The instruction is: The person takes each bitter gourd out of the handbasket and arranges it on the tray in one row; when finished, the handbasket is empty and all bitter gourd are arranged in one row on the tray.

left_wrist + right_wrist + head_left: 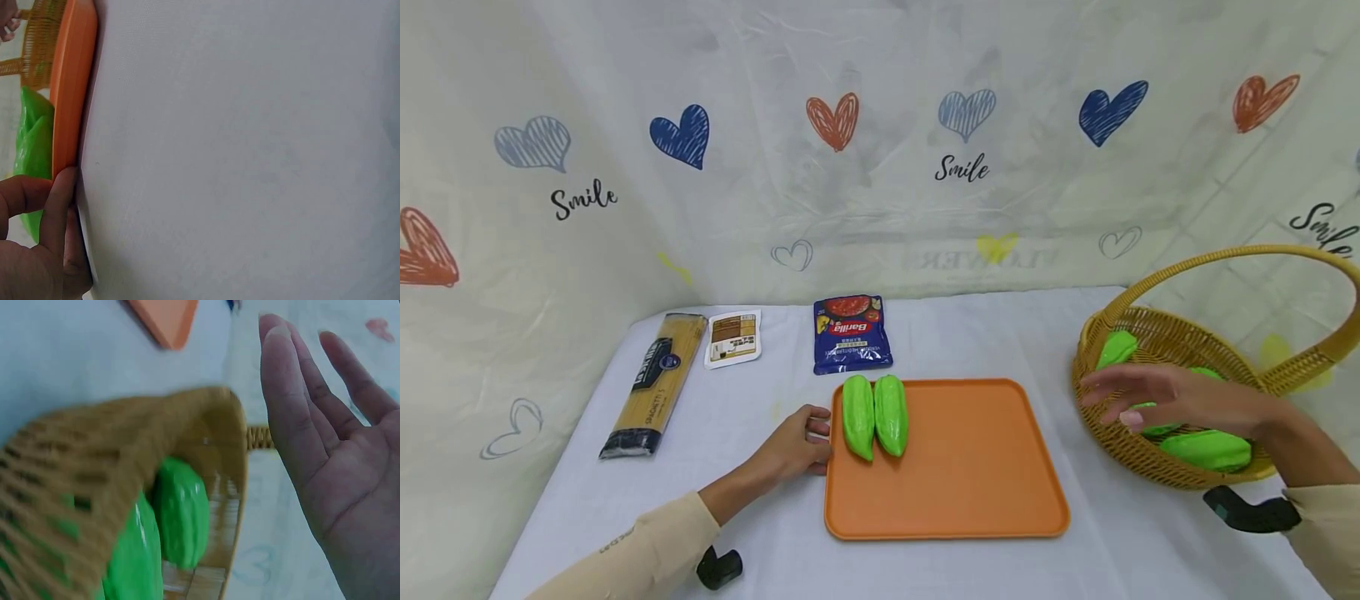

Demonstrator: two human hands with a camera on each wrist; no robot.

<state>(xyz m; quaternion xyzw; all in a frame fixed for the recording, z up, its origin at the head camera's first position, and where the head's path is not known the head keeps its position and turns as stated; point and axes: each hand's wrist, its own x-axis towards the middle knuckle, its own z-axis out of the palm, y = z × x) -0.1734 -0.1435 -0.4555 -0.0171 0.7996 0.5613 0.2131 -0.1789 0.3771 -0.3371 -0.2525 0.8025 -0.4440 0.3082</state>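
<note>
An orange tray (970,458) lies on the table, and my left hand (797,442) holds its left edge. The left wrist view shows fingers and thumb pinching the tray's rim (67,94). Two shiny green gourd-like vegetables (891,417) lie side by side at the tray's left end, tips toward me. Over the wicker basket (1195,333) on the right hovers my right hand (1195,400), its fingers extended and nothing in its grasp. Inside the basket are several more green vegetables (182,512), partly hidden by the hand in the head view.
A spaghetti pack (658,383) lies at the far left beside a small white-edged packet (733,338). Behind the tray lies a blue Barilla sauce pouch (852,335). The basket's tall arched handle (1225,252) rises above it. A patterned curtain (880,208) hangs behind the table.
</note>
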